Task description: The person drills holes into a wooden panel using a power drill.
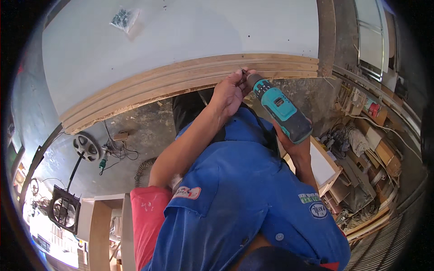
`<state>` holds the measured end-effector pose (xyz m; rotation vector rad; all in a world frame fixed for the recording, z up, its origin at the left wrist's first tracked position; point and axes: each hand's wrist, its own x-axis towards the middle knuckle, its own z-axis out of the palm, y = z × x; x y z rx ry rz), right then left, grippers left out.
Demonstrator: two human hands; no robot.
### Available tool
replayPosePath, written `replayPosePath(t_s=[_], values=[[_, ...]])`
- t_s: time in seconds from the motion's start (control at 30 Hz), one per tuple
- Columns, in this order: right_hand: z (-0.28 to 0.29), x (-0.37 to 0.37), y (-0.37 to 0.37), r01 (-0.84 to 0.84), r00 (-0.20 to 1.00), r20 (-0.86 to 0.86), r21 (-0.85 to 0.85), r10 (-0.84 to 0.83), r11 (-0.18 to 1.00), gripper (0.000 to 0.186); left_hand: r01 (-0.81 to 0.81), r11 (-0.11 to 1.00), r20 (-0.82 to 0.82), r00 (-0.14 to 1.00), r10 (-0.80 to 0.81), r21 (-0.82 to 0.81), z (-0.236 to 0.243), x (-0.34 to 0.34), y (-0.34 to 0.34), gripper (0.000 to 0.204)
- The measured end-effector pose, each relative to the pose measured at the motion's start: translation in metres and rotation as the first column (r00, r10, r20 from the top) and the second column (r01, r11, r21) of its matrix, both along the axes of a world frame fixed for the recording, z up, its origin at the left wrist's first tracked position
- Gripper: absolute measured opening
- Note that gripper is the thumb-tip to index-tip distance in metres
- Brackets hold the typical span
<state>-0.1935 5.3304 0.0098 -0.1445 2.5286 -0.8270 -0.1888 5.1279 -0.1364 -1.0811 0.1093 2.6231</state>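
Observation:
My right hand [296, 147] grips a teal and black cordless drill [281, 108], its nose pointing up-left at the wooden edge strip [181, 79] of a large white panel [181, 31]. My left hand [230, 90] is pinched at the drill's tip, fingers pressed against the wooden edge, apparently steadying a small screw that is too small to see clearly. Both forearms rise from my blue shirt at the lower middle.
A small clear bag of screws [123, 19] lies on the panel at the upper left. A floor fan [65, 210] and cables sit on the concrete floor at the left. Stacked wood offcuts and boxes [366, 149] crowd the right side.

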Motion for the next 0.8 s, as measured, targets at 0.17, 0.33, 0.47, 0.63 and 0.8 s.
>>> replayPosePath(t_s=[0.17,0.33,0.47,0.63,0.8], values=[[0.023,-0.020,-0.030,-0.124,0.992,0.015,0.029,0.124,0.992,0.037,0.053,0.998,0.040,0.998,-0.052,-0.033,0.005,-0.006,0.000,0.025],[0.020,-0.020,-0.021,-0.183,0.980,-0.061,0.077,0.188,0.980,0.055,0.088,0.995,0.067,0.994,-0.085,-0.046,0.009,-0.009,-0.003,0.030],[0.027,-0.027,-0.024,-0.173,0.984,-0.013,0.191,0.179,0.966,0.061,0.079,0.996,0.063,0.995,-0.076,-0.042,0.008,-0.009,-0.002,0.034],[0.032,-0.033,-0.020,-0.256,0.967,0.065,0.241,0.248,0.936,0.070,0.043,0.999,0.082,0.996,-0.041,-0.019,0.002,-0.008,0.003,0.026],[0.025,-0.041,-0.011,-0.263,0.956,-0.048,0.302,0.291,0.916,0.068,0.000,1.000,0.065,0.998,0.000,0.005,0.001,-0.006,0.002,0.025]])
